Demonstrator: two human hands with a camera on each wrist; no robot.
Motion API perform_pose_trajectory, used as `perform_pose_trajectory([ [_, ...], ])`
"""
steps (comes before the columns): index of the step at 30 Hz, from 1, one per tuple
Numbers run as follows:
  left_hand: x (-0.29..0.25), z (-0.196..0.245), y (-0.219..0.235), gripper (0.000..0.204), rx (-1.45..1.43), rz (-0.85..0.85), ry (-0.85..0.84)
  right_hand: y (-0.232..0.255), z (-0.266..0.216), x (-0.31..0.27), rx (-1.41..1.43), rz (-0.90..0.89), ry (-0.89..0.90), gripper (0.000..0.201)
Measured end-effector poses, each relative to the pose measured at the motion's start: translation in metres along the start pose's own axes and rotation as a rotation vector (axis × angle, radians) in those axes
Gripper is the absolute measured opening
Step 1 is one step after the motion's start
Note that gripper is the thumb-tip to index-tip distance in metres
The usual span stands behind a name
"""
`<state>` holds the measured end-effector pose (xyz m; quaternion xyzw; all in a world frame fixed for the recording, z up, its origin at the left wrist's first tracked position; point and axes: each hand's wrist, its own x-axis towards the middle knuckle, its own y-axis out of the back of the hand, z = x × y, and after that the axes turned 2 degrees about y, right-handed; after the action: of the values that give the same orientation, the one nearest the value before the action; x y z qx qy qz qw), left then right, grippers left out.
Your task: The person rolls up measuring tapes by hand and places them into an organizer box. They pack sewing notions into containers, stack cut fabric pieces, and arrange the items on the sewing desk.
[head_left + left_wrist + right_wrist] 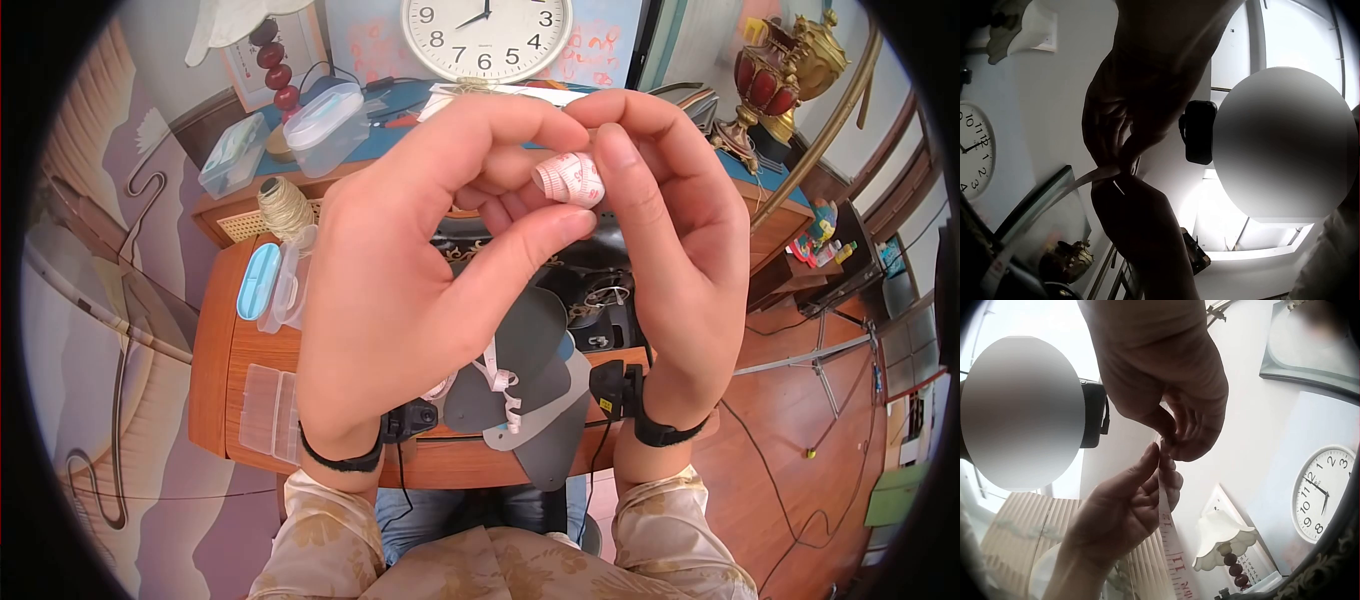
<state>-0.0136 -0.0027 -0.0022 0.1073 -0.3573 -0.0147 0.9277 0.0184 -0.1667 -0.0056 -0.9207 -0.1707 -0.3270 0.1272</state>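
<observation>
A white measuring tape with pink-red markings (pixel 570 180), partly wound into a small roll, is held up between both hands in the head view. My left hand (pixel 390 260) curls its fingers round the roll's left side, thumb below. From the right, my right hand (pixel 690 240) pinches the roll with thumb and bent fingers. A loose length of tape (pixel 1170 550) runs down from the fingertips in the right wrist view; its curled part (pixel 495 372) lies lower down over dark grey pieces (pixel 520 335). The left wrist view shows the hands meeting at the tape (pixel 1072 186).
On the wooden table (pixel 215 400) are a twine spool (pixel 285 207), a blue case (pixel 260 280) and a clear plastic box (pixel 265 405). Behind stand clear containers (pixel 325 130), a lamp (pixel 275 75) and a wall clock (pixel 487 30). Cables lie on the floor at right.
</observation>
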Motion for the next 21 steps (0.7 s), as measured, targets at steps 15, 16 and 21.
perform_pose_trajectory([
  [15, -0.003, 0.011, 0.003, 0.016, -0.046, 0.07, 0.201, 0.008, -0.001, 0.001, -0.144, -0.168, 0.129, 0.029],
  [16, -0.003, 0.011, 0.004, 0.017, -0.067, 0.057, 0.229, 0.009, -0.002, 0.001, -0.143, -0.184, 0.123, 0.031],
  [21, -0.002, 0.008, -0.004, 0.014, -0.192, 0.053, 0.218, 0.006, -0.004, 0.0, -0.142, -0.117, 0.126, 0.028],
])
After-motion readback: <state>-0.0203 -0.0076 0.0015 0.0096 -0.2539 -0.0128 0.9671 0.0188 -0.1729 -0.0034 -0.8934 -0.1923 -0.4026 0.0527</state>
